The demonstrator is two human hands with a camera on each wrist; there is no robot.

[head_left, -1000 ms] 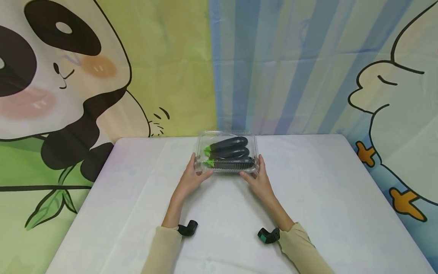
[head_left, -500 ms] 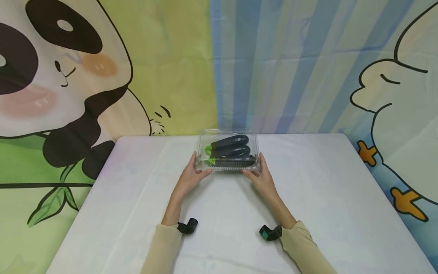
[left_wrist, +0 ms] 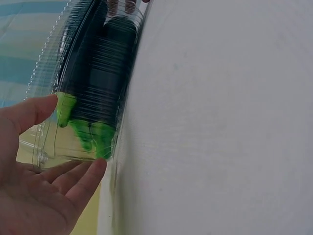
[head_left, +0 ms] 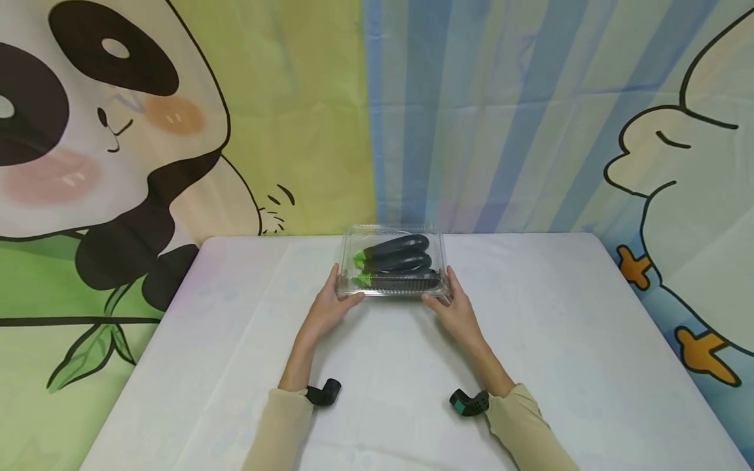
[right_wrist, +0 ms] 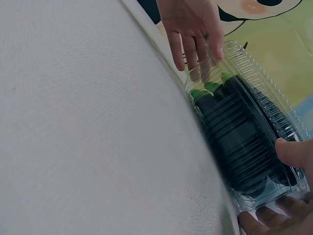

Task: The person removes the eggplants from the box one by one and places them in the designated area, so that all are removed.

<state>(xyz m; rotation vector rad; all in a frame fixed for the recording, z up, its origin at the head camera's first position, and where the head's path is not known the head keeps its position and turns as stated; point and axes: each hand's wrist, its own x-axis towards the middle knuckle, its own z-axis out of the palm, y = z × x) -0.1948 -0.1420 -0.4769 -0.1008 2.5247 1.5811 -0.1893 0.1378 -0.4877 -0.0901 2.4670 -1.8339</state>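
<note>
A clear plastic clamshell box with ridged sides stands at the far edge of the white table, its lid down. Inside lie three dark eggplants, their green stem ends to the left. My left hand is at the box's left end, thumb at the front corner and straight fingers along the side, as the left wrist view also shows. At the right end is my right hand, its thumb on the front wall and fingertips at the bottom corner. Neither hand's fingers curl round the box.
White cloth covers the table. Behind the far edge hangs a cloth backdrop printed with a panda and a white bird. Each wrist carries a small black camera.
The right hand has shifted slightly to the right, so the two thumbs stand a little farther apart. The box and the left hand have hardly moved.
</note>
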